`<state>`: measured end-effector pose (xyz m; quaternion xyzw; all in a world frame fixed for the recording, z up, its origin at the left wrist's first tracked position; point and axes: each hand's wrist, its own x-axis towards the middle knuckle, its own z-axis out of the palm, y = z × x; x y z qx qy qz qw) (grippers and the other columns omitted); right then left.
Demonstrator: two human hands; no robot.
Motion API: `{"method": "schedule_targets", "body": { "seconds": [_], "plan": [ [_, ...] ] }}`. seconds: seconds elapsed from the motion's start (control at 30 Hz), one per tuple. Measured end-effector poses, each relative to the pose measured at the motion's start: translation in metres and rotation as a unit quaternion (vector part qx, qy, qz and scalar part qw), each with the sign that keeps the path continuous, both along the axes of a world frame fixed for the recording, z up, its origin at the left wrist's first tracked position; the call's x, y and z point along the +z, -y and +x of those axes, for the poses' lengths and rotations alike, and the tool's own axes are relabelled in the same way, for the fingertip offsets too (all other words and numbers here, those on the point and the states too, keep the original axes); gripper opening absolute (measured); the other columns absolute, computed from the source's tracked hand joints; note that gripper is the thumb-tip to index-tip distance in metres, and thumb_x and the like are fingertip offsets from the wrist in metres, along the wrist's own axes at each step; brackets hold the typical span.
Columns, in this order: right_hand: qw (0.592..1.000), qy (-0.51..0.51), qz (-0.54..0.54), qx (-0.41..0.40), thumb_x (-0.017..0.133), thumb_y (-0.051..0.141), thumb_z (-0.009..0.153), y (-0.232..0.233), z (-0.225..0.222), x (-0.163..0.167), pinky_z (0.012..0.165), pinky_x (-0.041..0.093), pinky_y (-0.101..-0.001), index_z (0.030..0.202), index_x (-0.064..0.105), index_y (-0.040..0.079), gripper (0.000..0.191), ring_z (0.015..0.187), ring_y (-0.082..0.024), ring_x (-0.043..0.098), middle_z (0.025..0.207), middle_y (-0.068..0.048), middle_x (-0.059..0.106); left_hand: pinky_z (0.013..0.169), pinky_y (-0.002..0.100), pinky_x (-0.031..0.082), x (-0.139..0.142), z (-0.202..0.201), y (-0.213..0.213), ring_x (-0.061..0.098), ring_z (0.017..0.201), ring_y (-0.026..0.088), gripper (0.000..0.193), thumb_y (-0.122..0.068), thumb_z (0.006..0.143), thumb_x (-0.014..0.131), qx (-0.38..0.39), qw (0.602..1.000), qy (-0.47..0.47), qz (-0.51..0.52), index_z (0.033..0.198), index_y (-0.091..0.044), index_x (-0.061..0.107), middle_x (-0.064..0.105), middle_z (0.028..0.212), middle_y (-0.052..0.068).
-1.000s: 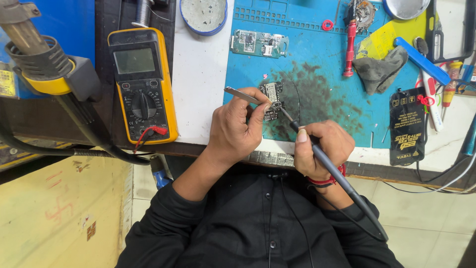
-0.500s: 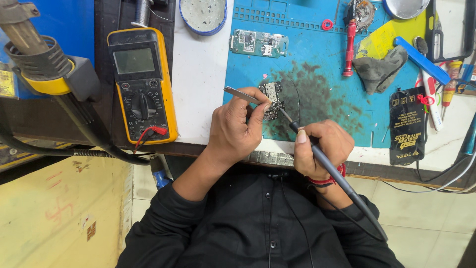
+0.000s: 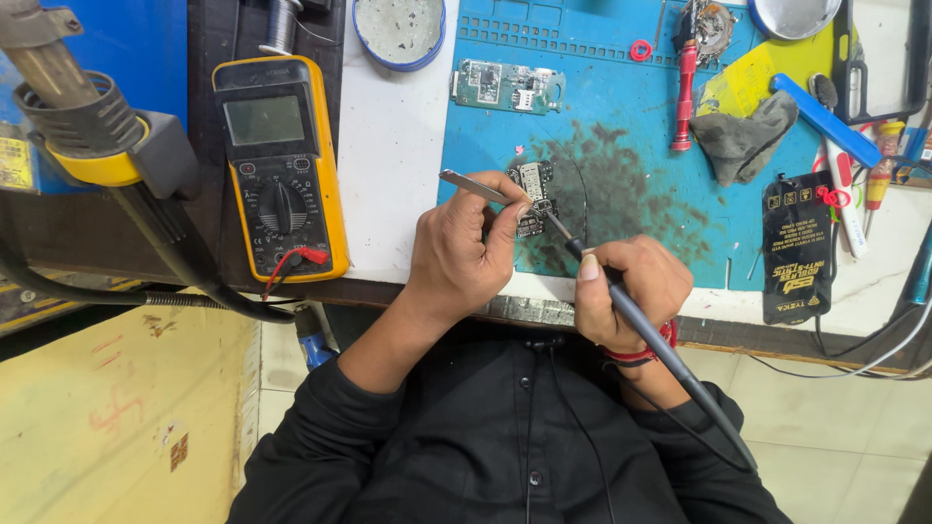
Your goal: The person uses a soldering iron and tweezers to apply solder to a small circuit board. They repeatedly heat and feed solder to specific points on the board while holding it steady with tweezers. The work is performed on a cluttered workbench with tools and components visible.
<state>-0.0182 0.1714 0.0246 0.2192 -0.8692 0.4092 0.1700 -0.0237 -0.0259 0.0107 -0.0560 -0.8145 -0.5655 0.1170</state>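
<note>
Round tin (image 3: 399, 29), grey residue inside

The left hand (image 3: 464, 254) pinches slim metal tweezers (image 3: 476, 186) on a small dark circuit board (image 3: 532, 184); the right hand (image 3: 631, 291) grips a black soldering iron (image 3: 621, 301) touching it.

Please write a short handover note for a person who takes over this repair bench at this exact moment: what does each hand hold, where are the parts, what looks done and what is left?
Left hand: pinches metal tweezers, their tips at the small circuit board.
Right hand: grips the soldering iron like a pen, its tip on the same board.
The board lies on the blue mat, on a dark stained patch.
A second green board lies farther up the mat, untouched. The yellow multimeter sits to the left.
Done: board positioned and held steady. Left: the joint is in progress; whether it is finished cannot be seen.
</note>
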Motion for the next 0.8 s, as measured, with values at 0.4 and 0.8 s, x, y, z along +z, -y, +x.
{"method": "schedule_targets", "body": {
  "seconds": [0.4, 0.8],
  "plan": [
    [1.000, 0.005, 0.001, 0.003, 0.067, 0.006, 0.092, 0.0006, -0.0005, 0.0015, 0.055, 0.043, -0.0350, 0.088, 0.060, 0.003, 0.009, 0.060, -0.026, 0.056, 0.071, -0.010, 0.058, 0.057, 0.030, 0.054, 0.0005, -0.0003, 0.0000, 0.069, 0.064, 0.017, 0.017, -0.005, 0.102, 0.068, 0.002, 1.000, -0.011, 0.000, 0.110, -0.004, 0.054, 0.071, 0.096, 0.006],
    [1.000, 0.002, -0.002, 0.007, 0.066, 0.005, 0.091, 0.0015, -0.0012, 0.0011, 0.056, 0.044, -0.0346, 0.088, 0.060, 0.003, 0.008, 0.061, -0.026, 0.057, 0.072, -0.010, 0.060, 0.056, 0.030, 0.053, 0.0011, -0.0003, -0.0010, 0.069, 0.064, 0.016, 0.016, -0.006, 0.102, 0.068, 0.007, 1.000, -0.008, 0.004, 0.109, -0.004, 0.054, 0.071, 0.096, 0.006]
  ]
}}
